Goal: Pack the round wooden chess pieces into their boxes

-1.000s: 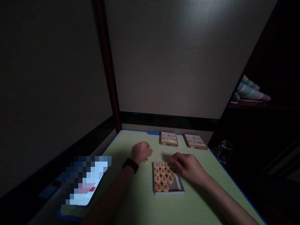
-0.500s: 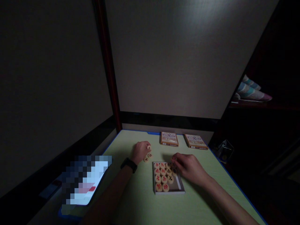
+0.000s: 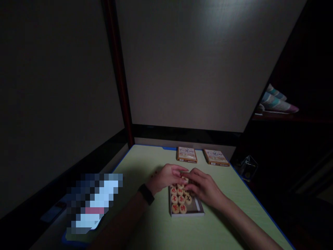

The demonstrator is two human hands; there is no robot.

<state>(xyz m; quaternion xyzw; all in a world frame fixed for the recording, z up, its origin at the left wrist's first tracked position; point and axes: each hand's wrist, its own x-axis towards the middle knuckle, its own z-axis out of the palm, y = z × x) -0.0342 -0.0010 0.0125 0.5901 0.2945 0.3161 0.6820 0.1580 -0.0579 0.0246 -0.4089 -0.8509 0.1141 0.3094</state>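
My left hand (image 3: 168, 177), with a dark band on its wrist, reaches over the top left of a shallow box (image 3: 187, 214). A round Chinese chess piece (image 3: 185, 180) is pinched at its fingertips. My right hand (image 3: 204, 185) meets it from the right, its thumb and index finger closing on the same piece. Rows of pale wooden pieces lie in the box, among them a red-marked piece (image 3: 182, 208) and a black-marked piece (image 3: 188, 199). Both hands cover the box's upper rows. Left of my left hand, loose pieces (image 3: 154, 174) are partly hidden behind it.
Two closed orange-edged boxes, a left box (image 3: 187, 155) and a right box (image 3: 216, 158), lie at the back of the green table (image 3: 145, 222). A lit, blurred screen (image 3: 95, 205) is at the left edge. A wall panel (image 3: 187, 69) rises behind.
My left hand has moved right from beside the loose pieces to over the box, carrying a piece. My right hand stays at the box, its fingers now against that piece.
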